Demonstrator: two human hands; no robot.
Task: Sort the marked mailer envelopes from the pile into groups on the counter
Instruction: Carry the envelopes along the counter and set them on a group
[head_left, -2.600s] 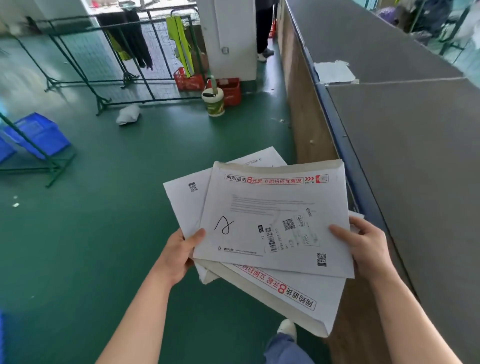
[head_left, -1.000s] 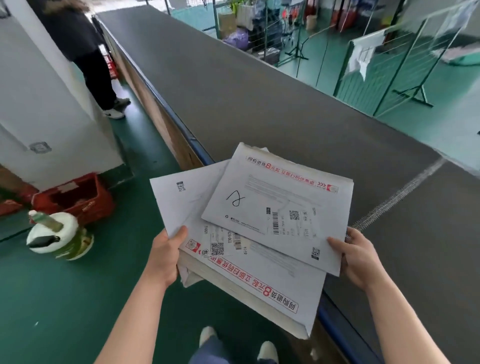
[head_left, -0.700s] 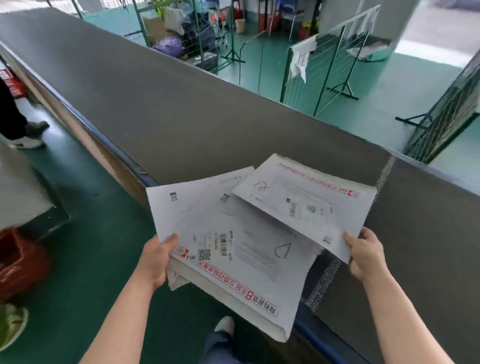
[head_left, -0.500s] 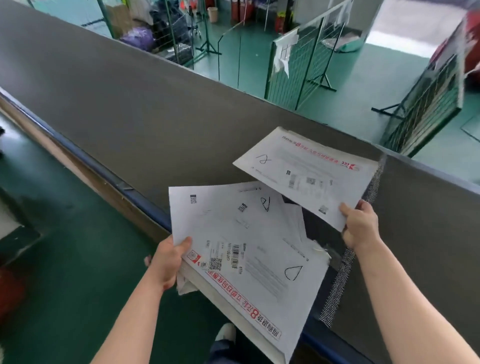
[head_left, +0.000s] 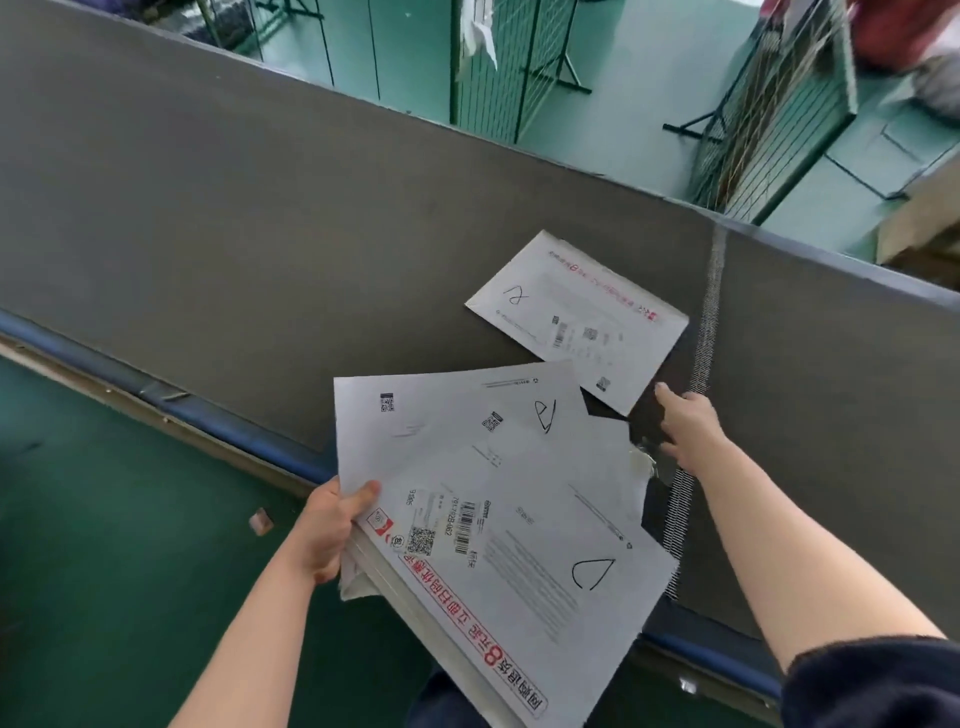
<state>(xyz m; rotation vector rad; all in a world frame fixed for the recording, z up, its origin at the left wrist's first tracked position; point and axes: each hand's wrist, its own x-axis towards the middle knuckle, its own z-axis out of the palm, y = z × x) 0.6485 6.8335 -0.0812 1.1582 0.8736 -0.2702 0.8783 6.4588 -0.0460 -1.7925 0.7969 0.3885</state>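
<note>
Grey and long, the worktop (head_left: 260, 218) runs across your head view, with a blue front edge, green floor (head_left: 104, 571) below it and wire racks (head_left: 769, 119) beyond. One marked envelope (head_left: 576, 319) lies flat on the worktop, a loop-shaped scribble near its left corner. Your right hand (head_left: 685, 426) reaches over the worktop just beside that envelope's near corner, fingers released and grasping nothing. Your left hand (head_left: 330, 525) grips the pile (head_left: 493, 519) at its left edge, thumb on top; its upper envelopes bear triangle-like marks
</note>
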